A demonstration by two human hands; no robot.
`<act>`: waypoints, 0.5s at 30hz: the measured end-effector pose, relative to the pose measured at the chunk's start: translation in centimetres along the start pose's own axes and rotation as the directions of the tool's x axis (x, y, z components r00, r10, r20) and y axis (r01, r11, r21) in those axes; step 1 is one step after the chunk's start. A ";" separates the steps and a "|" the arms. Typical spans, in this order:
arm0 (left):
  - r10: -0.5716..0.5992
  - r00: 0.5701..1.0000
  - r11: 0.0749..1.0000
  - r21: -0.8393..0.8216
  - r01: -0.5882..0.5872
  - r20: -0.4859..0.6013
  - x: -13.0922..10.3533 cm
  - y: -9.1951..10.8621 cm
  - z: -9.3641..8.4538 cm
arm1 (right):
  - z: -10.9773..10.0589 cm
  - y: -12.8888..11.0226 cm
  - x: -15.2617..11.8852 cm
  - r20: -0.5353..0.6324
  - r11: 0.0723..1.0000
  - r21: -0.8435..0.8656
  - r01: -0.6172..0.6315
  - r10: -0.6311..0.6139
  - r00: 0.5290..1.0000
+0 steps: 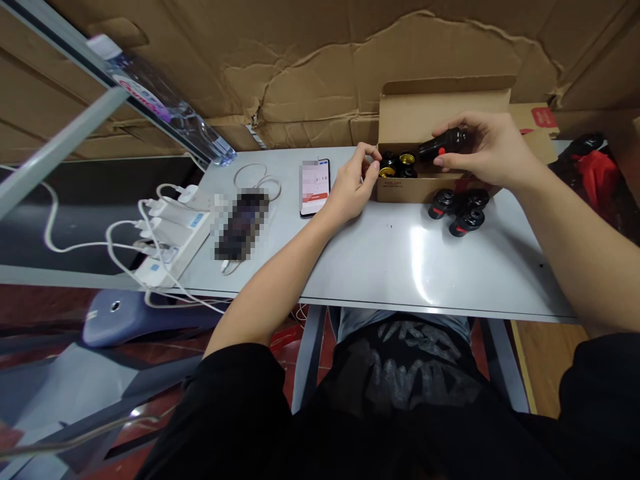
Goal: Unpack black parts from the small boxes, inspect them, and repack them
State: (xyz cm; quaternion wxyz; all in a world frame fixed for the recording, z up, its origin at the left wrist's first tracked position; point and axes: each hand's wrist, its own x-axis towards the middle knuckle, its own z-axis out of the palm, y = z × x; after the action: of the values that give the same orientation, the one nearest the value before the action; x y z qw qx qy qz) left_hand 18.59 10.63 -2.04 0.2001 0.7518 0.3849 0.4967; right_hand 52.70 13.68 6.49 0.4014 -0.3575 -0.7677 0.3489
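An open cardboard box point(415, 193) stands at the back right of the table, with several black cylinders point(407, 160) inside at its left end, some showing gold rings. Above the right part of the box, my right hand point(480, 150) grips a black flashlight-like cylinder point(444, 143) with a red button, tilted and pointing left. My left hand point(354, 181) rests at the box's left edge, fingers curled against the wall; anything between them is too small to tell. Just in front of the box, three black pieces with red marks point(467, 222) sit close together on the table.
Left of my left hand lie a lit phone point(315, 188) and a blurred dark device point(243, 225) with a cable. A white power strip point(175, 250) with plugs is at the table's left end point(273, 267). A water bottle point(165, 100) leans behind; a red bag point(600, 175) lies far right.
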 end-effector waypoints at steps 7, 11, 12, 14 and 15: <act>0.002 1.000 1.000 0.007 -0.002 -0.007 0.0 -0.1 0.1 | -0.2 0.6 0.1 -0.043 0.996 -0.050 0.069 -0.071 0.997; 0.006 1.000 1.000 -0.014 -0.006 -0.007 0.1 -0.2 0.1 | -0.4 0.6 0.1 -0.025 0.997 -0.043 0.061 -0.062 0.998; 0.004 1.000 1.000 -0.018 -0.004 -0.003 0.1 -0.2 0.1 | -0.5 0.6 0.1 -0.022 0.998 -0.046 0.051 -0.052 0.998; 0.001 1.000 1.000 -0.019 -0.001 0.001 0.1 -0.2 0.1 | -0.6 0.8 0.2 -0.028 0.998 -0.046 0.043 -0.045 0.999; 0.000 1.000 1.000 -0.018 0.000 0.002 0.1 -0.2 0.1 | -0.7 0.9 0.2 -0.030 0.998 -0.039 0.043 -0.044 0.999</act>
State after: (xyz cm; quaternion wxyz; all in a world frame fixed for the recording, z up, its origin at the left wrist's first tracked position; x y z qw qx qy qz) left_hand 18.65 10.83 -2.13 0.2073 0.7503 0.3804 0.4994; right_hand 53.47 14.48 6.09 0.4137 -0.3538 -0.7755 0.3197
